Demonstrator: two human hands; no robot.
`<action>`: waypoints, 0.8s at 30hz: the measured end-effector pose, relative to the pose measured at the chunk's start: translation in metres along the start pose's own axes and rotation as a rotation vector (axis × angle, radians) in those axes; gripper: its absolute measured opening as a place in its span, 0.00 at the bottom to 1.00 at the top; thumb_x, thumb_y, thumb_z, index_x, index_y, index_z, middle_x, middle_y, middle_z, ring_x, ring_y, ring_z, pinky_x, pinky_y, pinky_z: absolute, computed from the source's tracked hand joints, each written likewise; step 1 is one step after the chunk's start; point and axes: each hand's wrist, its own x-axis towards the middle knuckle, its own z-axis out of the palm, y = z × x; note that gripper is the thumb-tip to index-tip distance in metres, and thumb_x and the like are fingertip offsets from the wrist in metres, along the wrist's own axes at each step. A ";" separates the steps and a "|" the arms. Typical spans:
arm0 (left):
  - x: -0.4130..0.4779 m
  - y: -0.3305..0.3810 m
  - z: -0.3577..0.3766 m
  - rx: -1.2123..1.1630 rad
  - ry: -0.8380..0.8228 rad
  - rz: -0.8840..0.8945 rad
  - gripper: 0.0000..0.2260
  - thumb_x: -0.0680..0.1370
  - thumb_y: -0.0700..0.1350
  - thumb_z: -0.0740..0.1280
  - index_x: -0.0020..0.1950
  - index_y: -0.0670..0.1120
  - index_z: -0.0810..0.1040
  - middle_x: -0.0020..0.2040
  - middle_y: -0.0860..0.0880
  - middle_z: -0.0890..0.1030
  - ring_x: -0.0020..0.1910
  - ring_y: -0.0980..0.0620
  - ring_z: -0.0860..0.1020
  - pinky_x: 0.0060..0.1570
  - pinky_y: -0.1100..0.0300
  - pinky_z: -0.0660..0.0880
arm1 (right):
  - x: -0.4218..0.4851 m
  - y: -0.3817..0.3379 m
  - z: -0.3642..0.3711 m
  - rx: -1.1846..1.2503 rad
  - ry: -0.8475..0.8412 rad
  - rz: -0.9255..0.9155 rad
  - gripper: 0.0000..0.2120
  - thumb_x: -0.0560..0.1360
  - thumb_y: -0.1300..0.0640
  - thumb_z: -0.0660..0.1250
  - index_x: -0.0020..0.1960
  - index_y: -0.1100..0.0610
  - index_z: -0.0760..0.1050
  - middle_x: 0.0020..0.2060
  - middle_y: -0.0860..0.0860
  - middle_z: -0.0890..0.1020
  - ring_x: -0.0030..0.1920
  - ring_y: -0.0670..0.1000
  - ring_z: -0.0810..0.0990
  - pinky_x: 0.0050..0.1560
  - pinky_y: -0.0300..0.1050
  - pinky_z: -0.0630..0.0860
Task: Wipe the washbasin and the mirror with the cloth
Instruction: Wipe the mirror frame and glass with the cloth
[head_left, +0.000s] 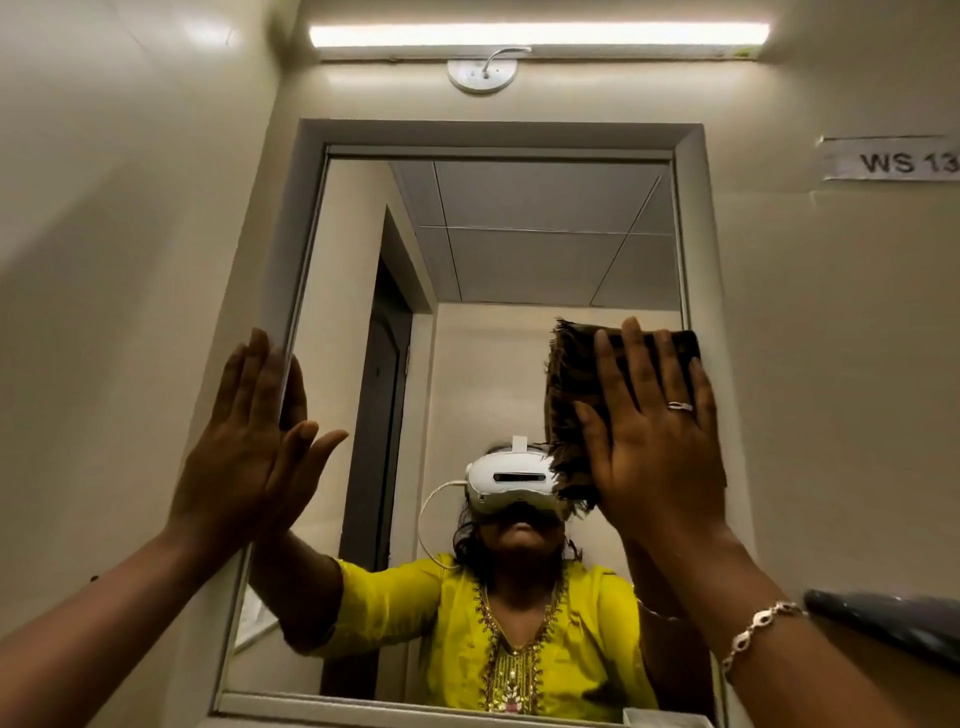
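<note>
- Two hands up at the mirror (519, 249), both flat and spread; neither is curled around anything.
- Right hand (657, 436): palm pressed on the cloth (571, 384), fingers fanned over it, pinning it to the glass on the right side of the mirror, near the right frame edge. A press, not a pinch; nothing is gripped between fingers and thumb as far as can be seen.
- Left hand (244, 441): open, empty, laid against the mirror's left edge where frame meets glass. Reads as a brace.
- Cloth: dark brown, folded into a rough pad, frayed fringe along its left and lower edges. Judged soft, light and limp; it will take whatever shape the palm gives it. Dry or damp, cannot tell.
- Handling: a flat palm over the pad's middle looks right. Loose fringe may trail and streak, and with no pinch the cloth could slide out from under the hand on smooth glass if pressure drops.
- Mirror: rigid, slick, breakable, set in a grey frame on a cream wall (831, 364). Even, moderate pressure is advised; no leaning hard through the brace hand.
- Washbasin: not in view, below the picture.
- Tube light (537, 35) above the mirror; a paper label (893, 161) on the wall to the right.
</note>
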 end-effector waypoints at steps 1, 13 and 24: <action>0.000 0.001 0.000 -0.015 0.007 -0.005 0.37 0.78 0.66 0.40 0.76 0.39 0.48 0.78 0.42 0.48 0.76 0.60 0.39 0.74 0.67 0.41 | 0.000 0.004 -0.001 -0.013 0.006 0.002 0.27 0.79 0.44 0.43 0.74 0.54 0.56 0.74 0.56 0.59 0.74 0.58 0.55 0.71 0.57 0.51; -0.003 0.015 -0.001 -0.175 0.075 -0.029 0.39 0.79 0.66 0.44 0.74 0.33 0.56 0.76 0.39 0.52 0.75 0.43 0.52 0.75 0.64 0.48 | -0.035 -0.035 -0.002 -0.036 0.074 0.279 0.28 0.79 0.46 0.45 0.74 0.59 0.55 0.73 0.61 0.58 0.73 0.64 0.56 0.70 0.59 0.51; -0.004 0.014 -0.010 -0.256 0.062 -0.001 0.42 0.76 0.70 0.44 0.74 0.35 0.56 0.75 0.39 0.55 0.75 0.47 0.52 0.72 0.72 0.46 | -0.029 -0.153 0.016 0.055 -0.035 0.177 0.29 0.77 0.46 0.48 0.74 0.59 0.55 0.73 0.62 0.57 0.73 0.64 0.52 0.70 0.63 0.50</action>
